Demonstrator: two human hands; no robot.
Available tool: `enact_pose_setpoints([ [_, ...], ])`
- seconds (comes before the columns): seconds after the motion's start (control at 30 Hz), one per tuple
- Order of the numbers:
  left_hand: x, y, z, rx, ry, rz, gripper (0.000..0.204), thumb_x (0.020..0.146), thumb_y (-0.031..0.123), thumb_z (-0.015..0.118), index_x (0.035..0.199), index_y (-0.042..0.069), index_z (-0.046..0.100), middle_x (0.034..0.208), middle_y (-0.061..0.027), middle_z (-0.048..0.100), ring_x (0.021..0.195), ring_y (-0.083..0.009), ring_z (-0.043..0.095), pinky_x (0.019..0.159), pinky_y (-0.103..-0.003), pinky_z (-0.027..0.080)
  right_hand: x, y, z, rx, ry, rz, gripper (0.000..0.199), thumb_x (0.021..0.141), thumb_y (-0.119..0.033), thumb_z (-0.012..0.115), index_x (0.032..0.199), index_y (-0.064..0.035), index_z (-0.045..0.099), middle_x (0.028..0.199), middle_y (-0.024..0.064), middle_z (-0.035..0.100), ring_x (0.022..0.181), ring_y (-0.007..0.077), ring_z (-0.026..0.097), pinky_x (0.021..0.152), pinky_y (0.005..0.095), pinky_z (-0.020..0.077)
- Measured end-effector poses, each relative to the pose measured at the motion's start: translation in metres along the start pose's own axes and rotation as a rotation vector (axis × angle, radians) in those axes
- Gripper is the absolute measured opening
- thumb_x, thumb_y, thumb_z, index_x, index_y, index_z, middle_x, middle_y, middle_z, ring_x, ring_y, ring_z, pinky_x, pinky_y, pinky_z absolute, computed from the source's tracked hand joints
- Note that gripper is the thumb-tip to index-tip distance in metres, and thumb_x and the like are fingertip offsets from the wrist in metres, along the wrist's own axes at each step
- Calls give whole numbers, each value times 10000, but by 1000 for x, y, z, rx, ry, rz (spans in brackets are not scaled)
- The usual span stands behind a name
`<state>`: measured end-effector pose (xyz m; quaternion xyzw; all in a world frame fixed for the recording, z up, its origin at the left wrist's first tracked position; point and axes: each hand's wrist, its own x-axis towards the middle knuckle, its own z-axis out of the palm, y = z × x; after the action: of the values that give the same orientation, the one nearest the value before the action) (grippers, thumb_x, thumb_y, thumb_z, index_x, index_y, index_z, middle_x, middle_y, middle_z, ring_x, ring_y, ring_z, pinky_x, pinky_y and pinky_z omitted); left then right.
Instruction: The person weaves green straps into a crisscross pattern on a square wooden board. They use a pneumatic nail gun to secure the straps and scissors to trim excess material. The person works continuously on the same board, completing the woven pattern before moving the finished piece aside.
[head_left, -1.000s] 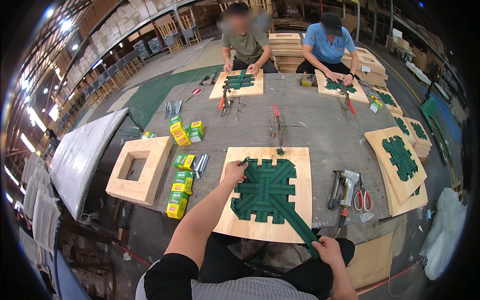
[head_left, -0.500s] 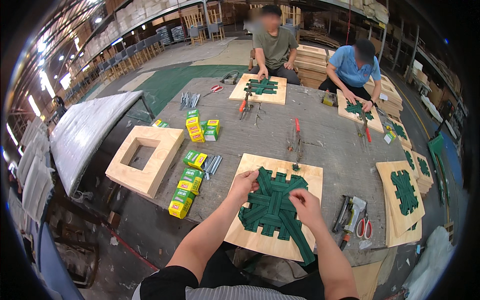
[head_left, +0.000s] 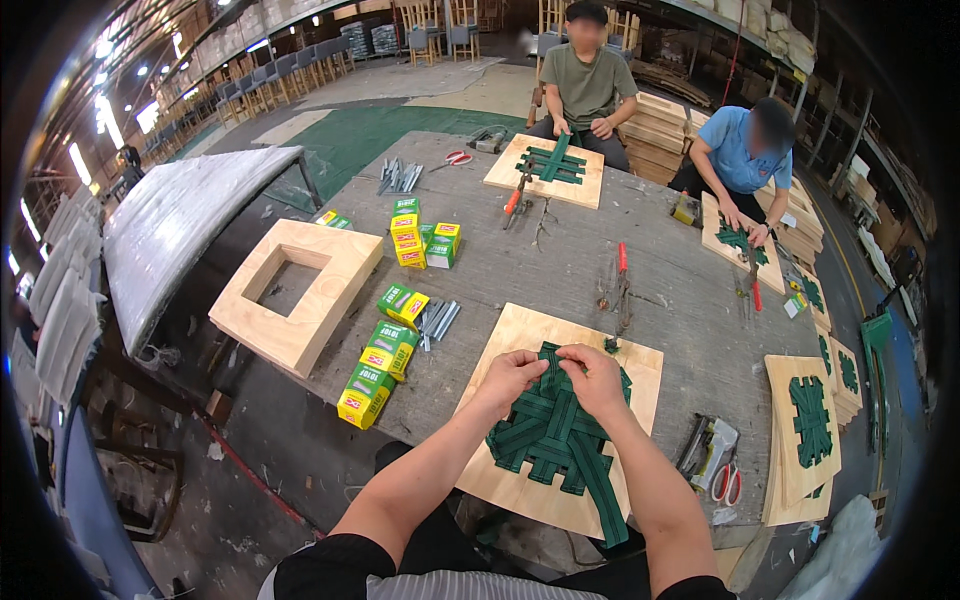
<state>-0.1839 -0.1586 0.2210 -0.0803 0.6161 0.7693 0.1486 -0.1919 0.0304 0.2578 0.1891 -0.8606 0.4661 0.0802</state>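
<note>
A square plywood board [head_left: 643,375] lies on the table in front of me, tilted a little. Over its middle, strips of dark green webbing [head_left: 548,430] are woven across one another, and one loose strip [head_left: 603,500] trails past the near edge. At the far side of the weave, my left hand [head_left: 513,380] pinches a green webbing strip. My right hand [head_left: 596,378] is closed beside it, fingertips on the same strip; my fingers hide the end of it.
Beyond the board lie red-handled pliers [head_left: 622,262]. A staple gun [head_left: 708,448] and red-handled scissors [head_left: 728,483] sit to the right. Green-yellow boxes [head_left: 390,350], staple strips [head_left: 437,322] and wooden frames [head_left: 300,330] are left. Two co-workers handle similar boards [head_left: 585,190] across the table.
My right hand has moved left and away from me to join my left hand at the weave's far edge. The whole view has shifted slightly.
</note>
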Motion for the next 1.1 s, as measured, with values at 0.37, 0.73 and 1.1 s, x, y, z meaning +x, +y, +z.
enact_pose_setpoints([
  [0.37, -23, -22, 21, 561, 394, 711, 193, 880, 88, 772, 1048, 17, 710, 936, -144, 695, 882, -275, 693, 770, -376, 546, 0, 5, 3, -123, -21, -140, 110, 905, -105, 701, 988, -42, 736, 911, 124, 713, 897, 324, 689, 785, 418, 547],
  [0.73, 35, -23, -14, 894, 503, 470, 175, 941, 191, 681, 989, 44, 762, 976, -160, 678, 948, -351, 642, 857, -468, 504, 64, 46, 53, -156, -189, 140, 146, 910, -151, 705, 1005, -46, 739, 985, 171, 726, 938, 350, 698, 827, 440, 547],
  [1.1, 27, -51, -27, 1095, 338, 818, 287, 978, 208, 626, 1226, 83, 700, 1288, -89, 667, 1258, -367, 550, 1088, -503, 400, 93, 85, 77, -367, -367, 232, 154, 891, -178, 723, 991, -71, 770, 1023, 173, 715, 993, 358, 693, 887, 462, 547],
])
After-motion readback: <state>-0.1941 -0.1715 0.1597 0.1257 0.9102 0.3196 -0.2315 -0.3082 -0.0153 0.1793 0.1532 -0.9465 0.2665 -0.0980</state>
